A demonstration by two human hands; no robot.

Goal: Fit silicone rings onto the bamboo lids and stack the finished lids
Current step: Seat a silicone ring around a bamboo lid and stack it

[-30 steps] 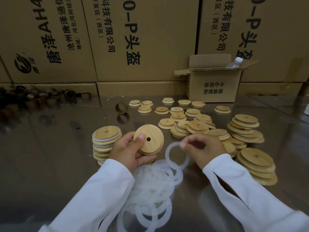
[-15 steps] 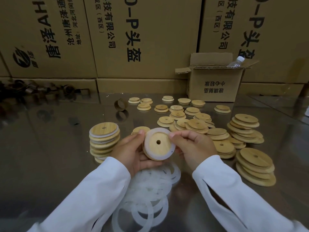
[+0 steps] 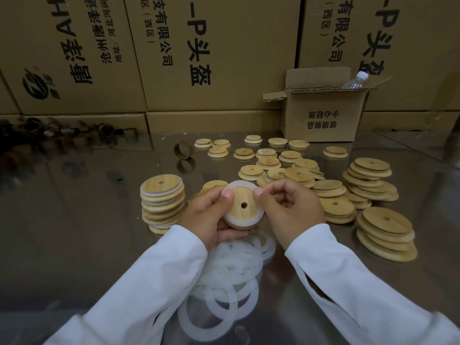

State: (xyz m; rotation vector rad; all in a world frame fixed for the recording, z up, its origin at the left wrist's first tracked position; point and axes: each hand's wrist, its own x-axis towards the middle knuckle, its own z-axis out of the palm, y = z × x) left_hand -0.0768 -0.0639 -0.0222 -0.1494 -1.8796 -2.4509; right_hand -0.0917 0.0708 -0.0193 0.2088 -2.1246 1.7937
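Ring [image 3: 249,223] now fitted round lid [image 3: 239,213]; right hand [image 3: 291,208] joined left hand [image 3: 206,215]

Big cartons [image 3: 249,46] read "头盔"; small box [image 3: 323,108] "小心轻放".

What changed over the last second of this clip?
The right hand brought the translucent white silicone ring onto the round bamboo lid in the left hand; both hands now pinch it. The stack of ringed lids and loose ring pile stayed put.
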